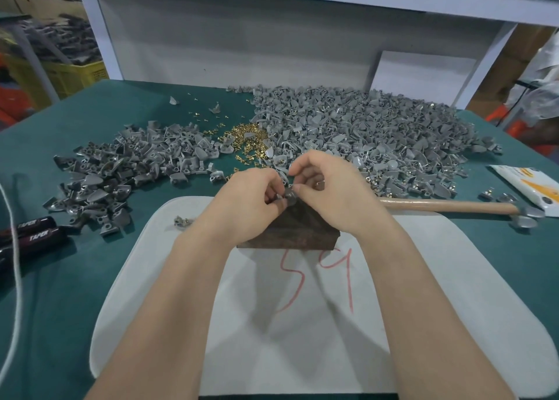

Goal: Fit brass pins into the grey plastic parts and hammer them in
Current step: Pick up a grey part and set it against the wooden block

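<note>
Two hands together, I see them over the dark block (pixel 290 233) | left hand (pixel 251 193) pinches grey part (pixel 289 193) at block's far edge | right hand (pixel 329 184) pinches same part | brass pins (pixel 245 139) heaped just beyond | hammer (pixel 447 207) lies to their right

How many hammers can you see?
1. The hammer lies on the green table, right of the right hand, head pointing right. No other shows, though the grey parts heap could hide one.
</note>
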Demonstrator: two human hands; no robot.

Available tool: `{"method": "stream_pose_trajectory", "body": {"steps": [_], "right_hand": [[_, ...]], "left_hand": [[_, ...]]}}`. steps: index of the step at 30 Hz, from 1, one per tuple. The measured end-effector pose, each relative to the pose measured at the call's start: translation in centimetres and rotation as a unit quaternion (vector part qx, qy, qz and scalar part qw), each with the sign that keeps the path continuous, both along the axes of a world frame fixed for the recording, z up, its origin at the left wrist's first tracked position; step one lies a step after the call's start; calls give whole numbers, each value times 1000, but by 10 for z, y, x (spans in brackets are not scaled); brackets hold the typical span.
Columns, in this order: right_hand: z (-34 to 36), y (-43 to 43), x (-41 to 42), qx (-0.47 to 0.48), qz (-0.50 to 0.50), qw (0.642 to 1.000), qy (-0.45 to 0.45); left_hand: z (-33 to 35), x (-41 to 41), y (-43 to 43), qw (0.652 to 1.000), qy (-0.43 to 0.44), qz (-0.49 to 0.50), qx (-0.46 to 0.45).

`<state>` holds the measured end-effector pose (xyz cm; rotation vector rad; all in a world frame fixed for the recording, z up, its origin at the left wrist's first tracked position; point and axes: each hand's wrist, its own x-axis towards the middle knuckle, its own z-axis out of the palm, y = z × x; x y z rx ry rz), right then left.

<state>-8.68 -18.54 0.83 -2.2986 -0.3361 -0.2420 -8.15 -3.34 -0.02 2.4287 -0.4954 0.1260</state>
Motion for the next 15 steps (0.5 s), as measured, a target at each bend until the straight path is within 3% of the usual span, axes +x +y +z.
{"method": "stream_pose_trajectory", "body": {"steps": [15], "right_hand": [[-1,7,-3,-128,26,990,-57]], "left_hand": [[1,1,2,999,29,26,-21]]}}
